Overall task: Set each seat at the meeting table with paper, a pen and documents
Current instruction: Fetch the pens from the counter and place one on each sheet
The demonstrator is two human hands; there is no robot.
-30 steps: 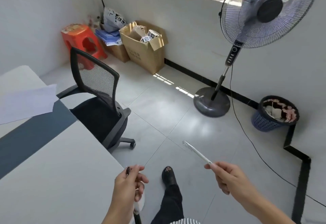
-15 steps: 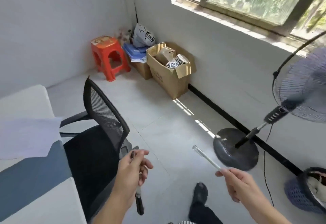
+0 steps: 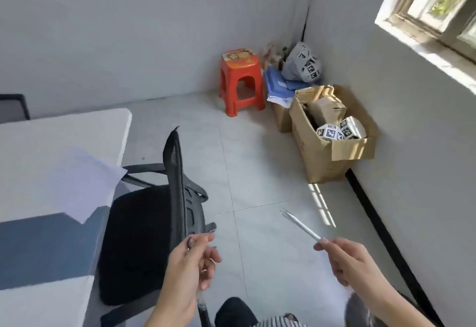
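- Your left hand (image 3: 190, 267) is curled round a dark pen (image 3: 202, 306). Thumb and forefinger pinch its upper end, and the barrel runs out below the fist toward six o'clock.
- Your right hand (image 3: 353, 264) pinches a white pen (image 3: 300, 223) by one end between the fingertips, the other fingers folded under. Its long axis points to ten o'clock, out over the floor.
- The sheet of paper (image 3: 85, 182) lies on the meeting table (image 3: 51, 133), near the edge by the seat, at ten o'clock from your left hand.
- The black mesh chair (image 3: 144, 236) stands between both hands and the table, its backrest just beside your left fingers.
- Your left hand is nearer the paper, so its pen probably goes first, reaching over the backrest.
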